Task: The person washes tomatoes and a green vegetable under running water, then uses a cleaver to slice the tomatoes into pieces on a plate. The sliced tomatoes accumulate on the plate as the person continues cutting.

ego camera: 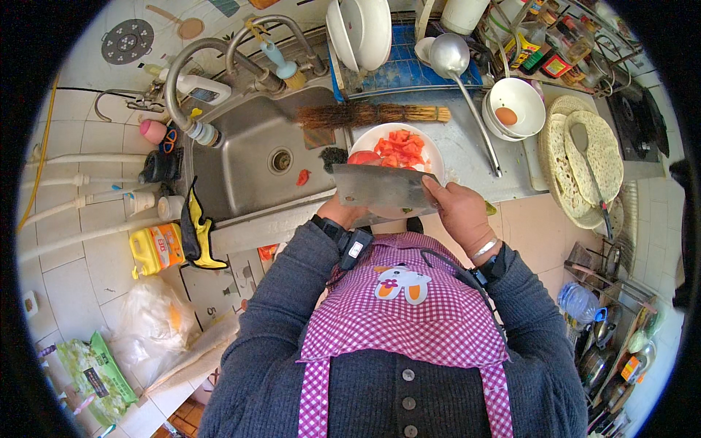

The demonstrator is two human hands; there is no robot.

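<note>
My right hand (463,214) grips the handle end of a broad metal cleaver (380,186), its blade reaching left across the near edge of a white plate (434,150). Chopped tomato pieces (402,148) lie on the plate, with a larger piece of tomato (364,158) at its left side. My left hand (342,212) is partly behind the blade's left end; its fingers are hidden, so I cannot tell what they hold. Below the blade shows part of a pale round surface (391,211) with a green bit on it.
Left of the plate is a steel sink (246,159) with a tomato scrap (303,177). A straw brush (378,115) lies behind the plate. To the right are a ladle (473,109), white bowls (526,98) with an egg (505,115), and a basket (549,180) of flatbreads (594,153).
</note>
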